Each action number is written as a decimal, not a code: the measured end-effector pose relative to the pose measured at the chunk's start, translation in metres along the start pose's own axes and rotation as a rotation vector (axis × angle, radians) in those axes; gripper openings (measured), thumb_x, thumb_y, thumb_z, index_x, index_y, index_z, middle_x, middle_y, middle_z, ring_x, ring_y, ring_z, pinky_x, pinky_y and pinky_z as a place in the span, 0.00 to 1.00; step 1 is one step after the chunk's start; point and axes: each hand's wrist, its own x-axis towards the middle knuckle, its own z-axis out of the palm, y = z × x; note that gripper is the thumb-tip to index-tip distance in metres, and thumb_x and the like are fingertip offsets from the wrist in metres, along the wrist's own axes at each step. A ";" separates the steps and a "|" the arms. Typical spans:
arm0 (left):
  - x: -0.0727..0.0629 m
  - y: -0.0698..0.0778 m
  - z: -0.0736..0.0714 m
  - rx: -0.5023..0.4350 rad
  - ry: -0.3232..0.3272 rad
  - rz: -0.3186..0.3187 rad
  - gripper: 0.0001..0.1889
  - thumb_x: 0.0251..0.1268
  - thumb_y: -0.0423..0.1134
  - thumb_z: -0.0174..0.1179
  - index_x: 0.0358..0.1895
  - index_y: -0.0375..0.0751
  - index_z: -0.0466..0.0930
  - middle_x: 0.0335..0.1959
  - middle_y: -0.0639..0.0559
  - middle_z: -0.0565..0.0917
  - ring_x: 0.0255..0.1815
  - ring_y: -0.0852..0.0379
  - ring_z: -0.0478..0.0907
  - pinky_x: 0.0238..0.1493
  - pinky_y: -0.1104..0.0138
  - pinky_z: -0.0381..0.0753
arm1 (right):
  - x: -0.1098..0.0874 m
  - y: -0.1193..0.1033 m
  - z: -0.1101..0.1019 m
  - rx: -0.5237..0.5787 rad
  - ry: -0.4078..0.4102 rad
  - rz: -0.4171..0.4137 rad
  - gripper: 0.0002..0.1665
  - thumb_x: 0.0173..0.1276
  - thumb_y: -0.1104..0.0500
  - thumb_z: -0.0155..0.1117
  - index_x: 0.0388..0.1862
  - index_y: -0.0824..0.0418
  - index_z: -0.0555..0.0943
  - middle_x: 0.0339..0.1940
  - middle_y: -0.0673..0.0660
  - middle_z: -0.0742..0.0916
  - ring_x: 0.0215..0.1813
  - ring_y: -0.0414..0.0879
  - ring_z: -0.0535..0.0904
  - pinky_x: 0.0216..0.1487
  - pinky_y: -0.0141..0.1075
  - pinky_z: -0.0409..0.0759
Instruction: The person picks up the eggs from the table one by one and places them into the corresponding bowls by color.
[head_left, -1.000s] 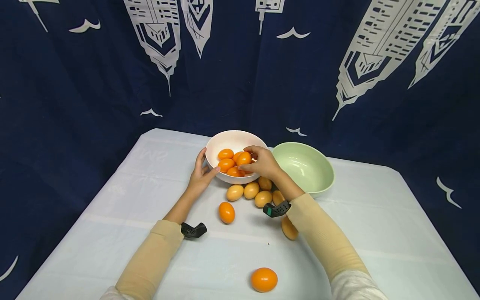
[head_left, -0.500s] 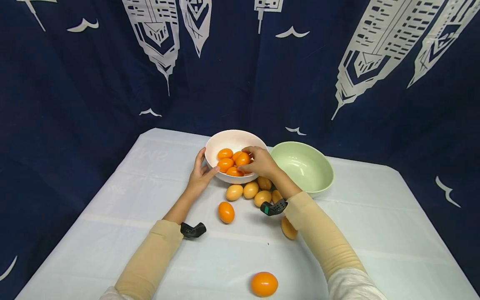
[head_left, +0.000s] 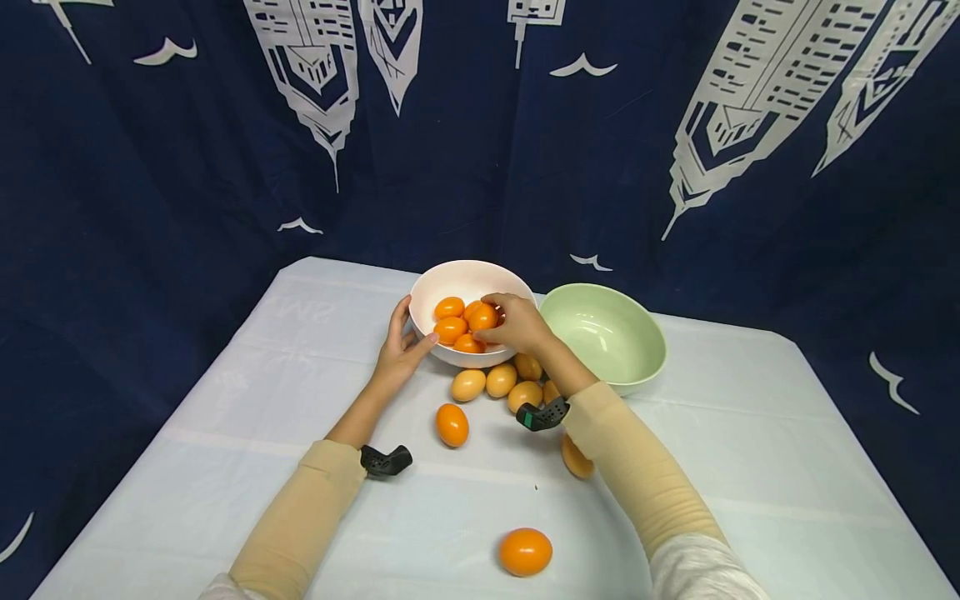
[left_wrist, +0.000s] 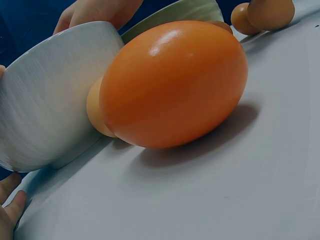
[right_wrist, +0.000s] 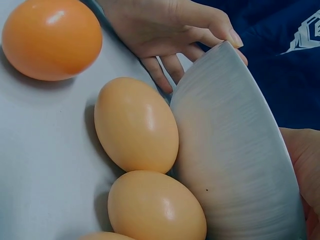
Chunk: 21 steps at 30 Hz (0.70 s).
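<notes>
Eggs [head_left: 451, 331] of bright orange, at least five, lay inside the pink bowl [head_left: 480, 281], under the right hand [head_left: 517, 323]. Among them was the held egg [head_left: 482, 317], pinched between that hand's curled thumb and fingers; whether it was being set down or lifted could not be told. The left hand [head_left: 400, 343] gripped the bowl's opposite side, thumb at the rim, fingers against the outer wall.

Most orange eggs seemed gathered, with two left outside: a loose orange egg [head_left: 452, 425] between the wrists, and a nearer orange egg [head_left: 525, 552], well apart from both hands. Tan eggs [head_left: 501, 380] clustered on the bench [head_left: 787, 433] just below the right hand, a lone tan egg [head_left: 575, 458] beyond its wrist toward the person. None appeared bowled yet; the green bowl [head_left: 607, 337], just right of the right hand, showed no eggs.
</notes>
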 end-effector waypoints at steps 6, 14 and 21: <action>0.000 -0.001 0.000 0.002 0.004 0.006 0.41 0.70 0.35 0.59 0.78 0.43 0.42 0.78 0.39 0.44 0.69 0.32 0.60 0.69 0.50 0.63 | 0.002 -0.002 0.004 -0.054 0.016 0.007 0.37 0.59 0.50 0.74 0.64 0.63 0.75 0.56 0.59 0.83 0.53 0.51 0.76 0.62 0.41 0.73; 0.000 -0.002 0.001 -0.005 0.007 0.016 0.42 0.69 0.34 0.59 0.78 0.42 0.42 0.78 0.39 0.44 0.70 0.32 0.60 0.68 0.49 0.63 | 0.005 -0.008 0.007 -0.086 0.012 0.073 0.35 0.60 0.46 0.72 0.63 0.60 0.77 0.56 0.58 0.84 0.57 0.53 0.76 0.64 0.44 0.70; 0.001 -0.003 0.000 0.006 0.004 0.014 0.41 0.70 0.35 0.58 0.78 0.41 0.42 0.78 0.39 0.44 0.69 0.32 0.60 0.68 0.49 0.63 | 0.008 -0.010 0.009 -0.101 -0.006 0.136 0.37 0.59 0.43 0.71 0.63 0.61 0.77 0.55 0.58 0.84 0.56 0.53 0.76 0.64 0.44 0.70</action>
